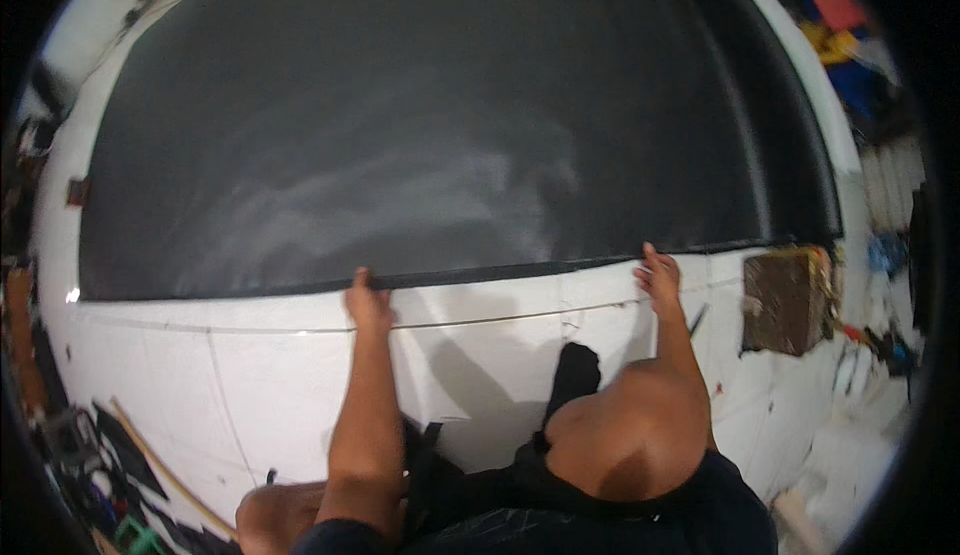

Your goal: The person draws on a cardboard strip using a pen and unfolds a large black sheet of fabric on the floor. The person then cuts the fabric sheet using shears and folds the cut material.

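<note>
A large black sheet [400, 135], smooth and slightly shiny like leatherette, lies spread over a white surface. My left hand [369, 305] is at its near edge, left of the middle. One digit rests on the sheet's border and the other fingers are curled, seemingly pinching the edge, though their tips are partly hidden. Farther right along the same edge is my right hand [659, 280]. Its fingers are partly bent and apart, with one fingertip against the border.
A worn brown block [785, 301] sits by the sheet's near right corner. A small reddish-brown piece [77, 192] lies at the left edge. A long thin stick [170, 465] and assorted clutter are at lower left. Colourful items [838, 45] fill the far right.
</note>
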A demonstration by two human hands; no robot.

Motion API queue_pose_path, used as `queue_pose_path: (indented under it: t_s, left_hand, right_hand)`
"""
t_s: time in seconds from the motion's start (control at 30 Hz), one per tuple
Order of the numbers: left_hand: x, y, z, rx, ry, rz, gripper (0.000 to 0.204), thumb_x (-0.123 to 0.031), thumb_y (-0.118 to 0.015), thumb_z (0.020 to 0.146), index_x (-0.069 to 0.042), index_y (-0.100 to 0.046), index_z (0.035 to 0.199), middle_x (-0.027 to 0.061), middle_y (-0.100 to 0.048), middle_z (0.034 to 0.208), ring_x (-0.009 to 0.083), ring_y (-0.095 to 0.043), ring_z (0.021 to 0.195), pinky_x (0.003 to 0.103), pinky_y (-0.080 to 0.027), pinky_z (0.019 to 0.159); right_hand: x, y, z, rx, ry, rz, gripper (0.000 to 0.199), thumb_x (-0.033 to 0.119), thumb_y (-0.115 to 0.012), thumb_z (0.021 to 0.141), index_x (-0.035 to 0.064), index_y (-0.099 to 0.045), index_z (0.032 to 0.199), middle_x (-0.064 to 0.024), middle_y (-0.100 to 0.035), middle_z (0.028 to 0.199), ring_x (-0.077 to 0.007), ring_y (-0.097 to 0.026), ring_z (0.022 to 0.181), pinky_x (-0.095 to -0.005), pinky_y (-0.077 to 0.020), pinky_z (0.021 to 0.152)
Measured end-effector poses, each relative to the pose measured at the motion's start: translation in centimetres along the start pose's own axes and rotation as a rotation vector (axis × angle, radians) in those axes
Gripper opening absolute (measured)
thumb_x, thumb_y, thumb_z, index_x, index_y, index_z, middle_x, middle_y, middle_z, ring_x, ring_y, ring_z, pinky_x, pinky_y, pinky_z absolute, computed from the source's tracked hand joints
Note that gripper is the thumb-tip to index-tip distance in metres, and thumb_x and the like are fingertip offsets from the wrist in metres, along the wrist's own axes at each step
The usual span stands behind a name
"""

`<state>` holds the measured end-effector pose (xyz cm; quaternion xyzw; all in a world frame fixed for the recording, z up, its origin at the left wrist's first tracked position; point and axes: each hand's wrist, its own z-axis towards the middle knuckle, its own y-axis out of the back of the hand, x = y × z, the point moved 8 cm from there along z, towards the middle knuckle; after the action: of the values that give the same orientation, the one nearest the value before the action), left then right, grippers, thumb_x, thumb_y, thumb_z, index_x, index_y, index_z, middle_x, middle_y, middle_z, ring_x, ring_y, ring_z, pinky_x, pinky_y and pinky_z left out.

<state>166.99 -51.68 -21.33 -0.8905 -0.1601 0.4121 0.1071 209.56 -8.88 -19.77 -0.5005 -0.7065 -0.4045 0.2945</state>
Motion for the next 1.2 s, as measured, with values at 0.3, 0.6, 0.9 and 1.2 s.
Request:
queue_pose_path:
  t_s: [0.3,0.6,0.9,1.2]
  left_hand:
    - [2.9,-2.3,-2.3,-0.073,0.014,0.066,0.026,-0.016,-0.066,0.090,-0.003,-0.056,0.111,0.0088,-0.062,0.101,0.0225,-0.062,0.084,0.037,-0.054,0.068]
    - [1.8,-2.0,-2.8,-0.171,-0.084,0.224,0.025,-0.019,-0.068,0.088,0.004,-0.061,0.094,0.0110,-0.063,0.088,0.0192,-0.061,0.071,0.032,-0.054,0.058]
    - [4.0,-4.6,-6.4,0.073,0.054,0.139,0.025,-0.017,-0.062,0.093,0.005,-0.055,0.102,0.0125,-0.061,0.089,0.0212,-0.066,0.076,0.032,-0.059,0.066]
    - [5.5,-5.8,-6.6,0.009,-0.074,0.276,0.018,-0.013,-0.056,0.096,0.001,-0.051,0.105,0.0127,-0.060,0.088,0.0196,-0.064,0.066,0.031,-0.056,0.056]
  right_hand:
    - [-0.2,4.3,2.4,-0.020,0.063,0.328,0.029,0.033,-0.069,0.089,0.0118,-0.050,0.085,-0.0022,-0.056,0.072,-0.0124,-0.057,0.060,-0.0251,-0.0438,0.049]
    - [-2.2,4.9,3.9,-0.044,0.088,0.216,0.032,0.032,-0.064,0.093,0.0119,-0.043,0.080,-0.0021,-0.053,0.067,-0.0105,-0.051,0.053,-0.0223,-0.0377,0.042]
    - [0.3,7.3,2.6,-0.482,0.476,-0.550,0.037,0.036,-0.066,0.091,0.0059,-0.046,0.084,-0.0048,-0.054,0.070,-0.0206,-0.056,0.066,-0.0346,-0.0466,0.062]
    - [7.1,-14.4,-13.9,0.391,1.166,-1.079,0.055,0.041,-0.062,0.088,0.0139,-0.050,0.135,-0.0181,-0.041,0.142,-0.0352,-0.034,0.134,-0.0541,-0.0240,0.109]
